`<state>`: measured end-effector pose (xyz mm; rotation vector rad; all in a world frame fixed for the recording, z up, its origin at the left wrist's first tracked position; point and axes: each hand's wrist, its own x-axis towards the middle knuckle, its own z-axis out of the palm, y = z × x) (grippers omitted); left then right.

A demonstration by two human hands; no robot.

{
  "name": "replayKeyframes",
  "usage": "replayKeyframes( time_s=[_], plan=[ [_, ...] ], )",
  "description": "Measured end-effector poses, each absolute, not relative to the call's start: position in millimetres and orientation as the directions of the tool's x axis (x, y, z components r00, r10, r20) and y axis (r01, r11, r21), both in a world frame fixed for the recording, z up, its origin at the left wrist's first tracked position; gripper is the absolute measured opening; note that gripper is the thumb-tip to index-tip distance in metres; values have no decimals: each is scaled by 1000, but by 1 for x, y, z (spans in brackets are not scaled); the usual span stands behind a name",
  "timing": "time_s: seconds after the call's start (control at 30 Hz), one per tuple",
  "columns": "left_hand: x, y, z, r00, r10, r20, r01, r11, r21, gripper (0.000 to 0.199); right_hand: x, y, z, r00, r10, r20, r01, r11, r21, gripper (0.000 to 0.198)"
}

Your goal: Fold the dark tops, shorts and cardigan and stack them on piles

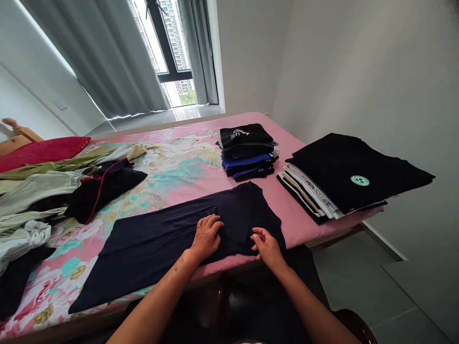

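A dark navy shirt (161, 239), folded lengthwise into a long strip, lies across the near edge of the bed. My left hand (208, 235) rests on its middle, palm down, fingers loosely bent and holding nothing. Over the shirt's right end, by the near edge, is my right hand (266, 246), with its fingers half curled and apart, nothing visible between them. Small wrinkles run through the cloth left of my left hand.
A stack of folded dark clothes (247, 150) stands behind the shirt. To the right, a wider pile (322, 191) has a black shirt (358, 167) on top, overhanging the bed edge. Loose clothes (53, 191) lie at left on the floral bedsheet (190, 177), near a red pillow (43, 150).
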<state>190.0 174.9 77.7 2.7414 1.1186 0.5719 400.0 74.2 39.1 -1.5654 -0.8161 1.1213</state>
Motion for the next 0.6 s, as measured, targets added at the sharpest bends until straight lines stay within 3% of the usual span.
replayKeyframes(
  time_s=[0.13,0.27,0.37,0.47,0.53,0.6],
  plan=[
    [209,156,84,758,607,239,552,-792,260,41,402,79,41,157,877,-454,86,-470,-879,37],
    [229,140,73,760,613,216,545,-783,301,50,399,95,43,142,870,-472,194,-492,-849,26],
    [240,136,60,681,694,232,598,-711,370,52,393,104,44,179,899,-400,197,-431,-880,16],
    [249,142,54,577,780,242,599,-606,524,40,388,108,51,194,950,-244,170,-278,-945,18],
    [253,152,60,460,867,191,569,-453,687,27,388,105,59,200,969,-145,206,-186,-961,23],
    [254,166,74,256,964,67,502,-191,843,28,391,99,67,199,979,-50,330,-115,-937,27]
  ],
)
